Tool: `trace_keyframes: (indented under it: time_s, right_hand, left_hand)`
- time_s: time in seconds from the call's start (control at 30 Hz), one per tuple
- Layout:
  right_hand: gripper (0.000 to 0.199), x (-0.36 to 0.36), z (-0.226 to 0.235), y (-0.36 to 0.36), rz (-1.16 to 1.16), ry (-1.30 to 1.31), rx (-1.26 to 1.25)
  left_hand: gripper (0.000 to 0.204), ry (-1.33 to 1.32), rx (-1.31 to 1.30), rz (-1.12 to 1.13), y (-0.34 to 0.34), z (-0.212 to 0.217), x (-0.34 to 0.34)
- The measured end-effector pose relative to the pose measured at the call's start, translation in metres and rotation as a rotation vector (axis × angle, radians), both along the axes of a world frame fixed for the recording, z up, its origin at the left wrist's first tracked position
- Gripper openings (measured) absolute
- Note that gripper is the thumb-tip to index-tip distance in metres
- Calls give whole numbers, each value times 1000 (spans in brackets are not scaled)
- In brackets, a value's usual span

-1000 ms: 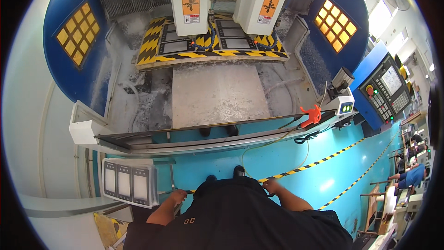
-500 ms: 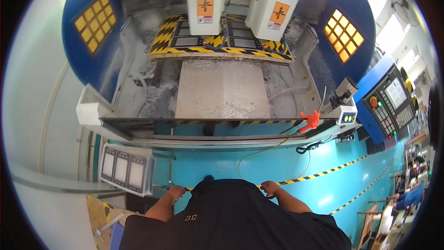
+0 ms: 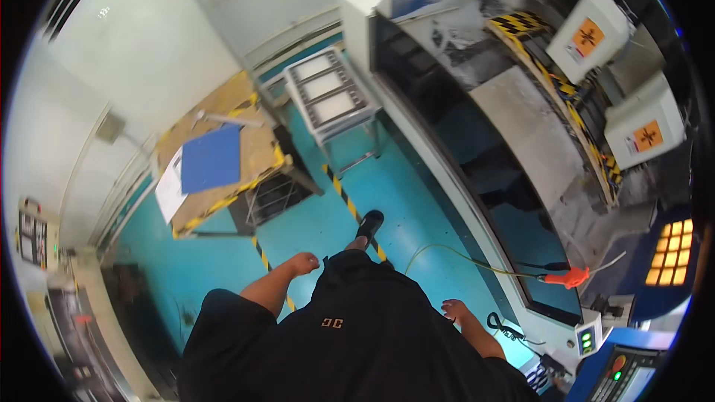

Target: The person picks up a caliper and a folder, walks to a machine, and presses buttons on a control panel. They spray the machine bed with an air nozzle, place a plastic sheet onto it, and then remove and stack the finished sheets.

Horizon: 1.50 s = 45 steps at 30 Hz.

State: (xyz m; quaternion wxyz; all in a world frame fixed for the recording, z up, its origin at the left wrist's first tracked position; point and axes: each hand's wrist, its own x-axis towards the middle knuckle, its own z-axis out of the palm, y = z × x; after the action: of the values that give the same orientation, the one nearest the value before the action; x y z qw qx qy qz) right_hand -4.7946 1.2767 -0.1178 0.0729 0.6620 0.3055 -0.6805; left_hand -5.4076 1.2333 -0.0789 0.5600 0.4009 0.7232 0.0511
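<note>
My left hand (image 3: 303, 263) hangs beside my body over the blue floor, its fingers curled in with nothing seen in them. On the other side, my right hand (image 3: 453, 310) is held low near the machine's front, its fingers loosely apart and holding nothing visible. Neither hand touches anything but air. Ahead, a stand carries a stack of dark-framed panels with pale rectangular windows (image 3: 325, 84). The orange air gun (image 3: 570, 278) with its thin hose hangs at the machine's edge, beyond my right hand.
A worktable (image 3: 253, 119) with striped edges holds a blue board (image 3: 211, 158), white paper (image 3: 170, 190) and a pale tool. The machine's dark front panel (image 3: 477, 156) runs along the right. Striped tape (image 3: 341, 192) crosses the floor near my shoe (image 3: 370, 225). A control panel (image 3: 624, 374) stands lower right.
My view has turned left from facing the machine, bringing the worktable into sight and shifting the machine to the right. My left hand has swung forward, and one foot is now stepped out.
</note>
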Motion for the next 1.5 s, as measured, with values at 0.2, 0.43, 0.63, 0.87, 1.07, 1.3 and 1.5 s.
trace_keyframes:
  time_s: [0.2, 0.43, 0.63, 0.87, 1.07, 1.3, 1.5]
  right_hand:
    - [34, -48, 53, 54, 471, -161, -39]
    - [32, -153, 54, 76, 495, -18, 67]
    - [38, -212, 23, 70, 861, -75, 43]
    - [20, -323, 19, 69, 1625, 146, 458]
    - [36, -442, 23, 40, 1441, 91, 790]
    - [57, -653, 49, 99, 1363, 238, 1273]
    - [70, -878, 81, 137, 1320, 375, 1715]
  left_hand:
    - [35, -5, -309, 315, -182, 23, 14]
    - [33, -9, -110, 472, -243, 33, 45]
    - [35, -8, 195, 669, -248, 57, 16]
    - [38, 126, 22, 506, -374, 54, -36]
    - [34, 197, -17, 718, -445, 42, -93]
    - [35, 147, 111, 1112, -491, 14, -82]
    - [29, 7, -240, 1442, -515, 20, -45]
